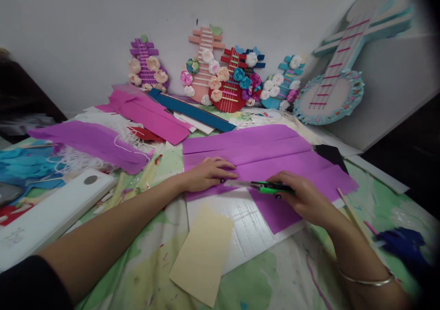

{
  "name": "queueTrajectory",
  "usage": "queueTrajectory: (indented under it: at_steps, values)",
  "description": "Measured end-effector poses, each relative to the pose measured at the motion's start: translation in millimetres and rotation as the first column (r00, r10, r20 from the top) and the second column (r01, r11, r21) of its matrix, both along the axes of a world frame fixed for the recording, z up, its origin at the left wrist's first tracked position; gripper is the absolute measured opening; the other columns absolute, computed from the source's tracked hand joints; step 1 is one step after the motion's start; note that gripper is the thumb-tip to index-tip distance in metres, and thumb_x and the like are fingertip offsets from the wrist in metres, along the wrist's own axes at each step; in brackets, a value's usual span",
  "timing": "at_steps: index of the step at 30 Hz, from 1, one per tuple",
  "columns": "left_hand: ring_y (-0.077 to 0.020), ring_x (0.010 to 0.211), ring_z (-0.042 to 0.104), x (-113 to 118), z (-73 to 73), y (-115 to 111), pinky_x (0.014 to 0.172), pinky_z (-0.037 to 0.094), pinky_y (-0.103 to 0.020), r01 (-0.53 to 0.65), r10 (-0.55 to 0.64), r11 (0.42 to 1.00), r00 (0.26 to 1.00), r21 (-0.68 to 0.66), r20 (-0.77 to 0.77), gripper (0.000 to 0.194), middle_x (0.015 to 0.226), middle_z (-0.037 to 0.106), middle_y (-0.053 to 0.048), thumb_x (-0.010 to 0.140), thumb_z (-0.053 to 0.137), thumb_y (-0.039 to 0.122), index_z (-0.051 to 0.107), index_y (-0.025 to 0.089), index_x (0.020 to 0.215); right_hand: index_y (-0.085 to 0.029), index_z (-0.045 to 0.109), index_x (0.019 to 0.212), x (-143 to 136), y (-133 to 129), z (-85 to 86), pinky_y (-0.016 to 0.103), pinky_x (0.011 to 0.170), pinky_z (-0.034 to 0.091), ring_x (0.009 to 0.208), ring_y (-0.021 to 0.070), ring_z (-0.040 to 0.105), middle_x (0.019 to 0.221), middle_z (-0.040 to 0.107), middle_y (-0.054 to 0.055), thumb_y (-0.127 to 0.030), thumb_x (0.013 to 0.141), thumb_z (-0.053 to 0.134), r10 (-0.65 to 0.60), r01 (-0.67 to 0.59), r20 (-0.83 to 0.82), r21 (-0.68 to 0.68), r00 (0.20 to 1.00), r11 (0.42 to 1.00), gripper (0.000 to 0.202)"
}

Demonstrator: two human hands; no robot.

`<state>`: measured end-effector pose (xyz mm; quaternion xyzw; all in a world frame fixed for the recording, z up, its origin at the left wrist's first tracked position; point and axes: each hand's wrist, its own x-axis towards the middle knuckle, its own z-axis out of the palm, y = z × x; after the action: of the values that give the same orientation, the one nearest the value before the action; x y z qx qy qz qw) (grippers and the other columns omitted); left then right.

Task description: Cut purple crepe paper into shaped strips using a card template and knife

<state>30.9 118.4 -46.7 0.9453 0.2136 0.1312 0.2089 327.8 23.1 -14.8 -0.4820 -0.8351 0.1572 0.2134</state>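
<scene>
A sheet of purple crepe paper [264, 147] lies over a white board [237, 227] on the table, with slits and loose strips in it. My left hand [206, 174] rests flat on the paper's left part, fingers stretched toward the right. In my right hand [305, 197] is a black and green utility knife [266, 187], its blade pointing left, close to my left fingertips, along the paper's lower edge. A purple flap hangs down over the board below the knife. The blade tip is too blurred to tell whether it touches the paper.
A beige card [202, 255] overlaps the board's near edge. At left lie a white power bank-like slab [62, 213], purple paper [92, 140] and white yarn. Pink paper [144, 113] and a blue strip [192, 109] lie behind. Several flower-trimmed toy instruments [230, 87] lean on the wall.
</scene>
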Motion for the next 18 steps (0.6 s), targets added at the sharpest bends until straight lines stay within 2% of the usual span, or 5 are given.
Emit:
queueTrajectory:
  at_steps: [4,6,8,13,18]
  values:
    - [-0.0264,0.133,0.037,-1.2,0.5,-1.5,0.11,0.024,-0.047,0.014,-0.014,1.0,1.0,0.003,0.02,0.042,0.144,0.048,-0.005,0.092,0.052,0.036,0.053,0.033,0.134,-0.021,0.059,0.109,8.1,4.4,-5.6,0.037,0.079,0.048,0.093,0.0231,0.061,0.104,0.067,0.008,-0.017,0.084,0.051,-0.142,0.15,-0.094,0.078,0.985,0.986,0.026]
    - [-0.0292,0.135,0.035,-1.7,0.9,-3.0,0.111,0.023,-0.05,0.018,-0.018,1.0,1.0,0.011,0.015,0.055,0.146,0.045,-0.007,0.084,0.064,0.045,0.052,0.032,0.136,-0.02,0.059,0.11,10.9,6.1,-9.0,0.037,0.078,0.048,0.092,0.0237,0.062,0.104,0.067,0.009,-0.02,0.085,0.051,-0.204,0.215,-0.121,0.082,0.971,0.973,0.027]
    - [-0.031,0.136,0.034,-2.4,1.0,-4.2,0.111,0.023,-0.052,0.017,-0.017,1.0,1.0,0.022,0.012,0.063,0.147,0.043,-0.009,0.079,0.069,0.048,0.051,0.03,0.136,-0.02,0.059,0.109,12.7,7.3,-11.2,0.037,0.076,0.047,0.089,0.024,0.062,0.102,0.068,0.009,-0.023,0.085,0.051,-0.252,0.264,-0.13,0.085,0.959,0.961,0.026]
    - [-0.0284,0.133,0.04,-3.8,1.8,-7.9,0.11,0.029,-0.049,0.005,-0.009,0.997,0.998,0.074,0.059,0.051,0.141,0.052,-0.01,0.084,0.064,0.04,0.056,0.023,0.132,-0.021,0.06,0.107,14.4,9.1,-12.9,0.036,0.074,0.046,0.089,0.0242,0.063,0.101,0.069,0.008,-0.026,0.085,0.052,-0.291,0.306,-0.15,0.094,0.945,0.947,0.025]
    - [-0.0292,0.12,0.053,3.9,11.3,-23.6,0.105,0.036,-0.048,-0.018,0.006,0.962,0.999,0.272,0.045,0.043,0.123,0.065,-0.011,0.077,0.062,0.024,0.065,0.019,0.119,-0.021,0.061,0.106,13.1,9.6,-13.5,0.035,0.073,0.046,0.086,0.0231,0.062,0.098,0.069,0.007,-0.027,0.085,0.052,-0.305,0.322,-0.159,0.094,0.939,0.942,0.023]
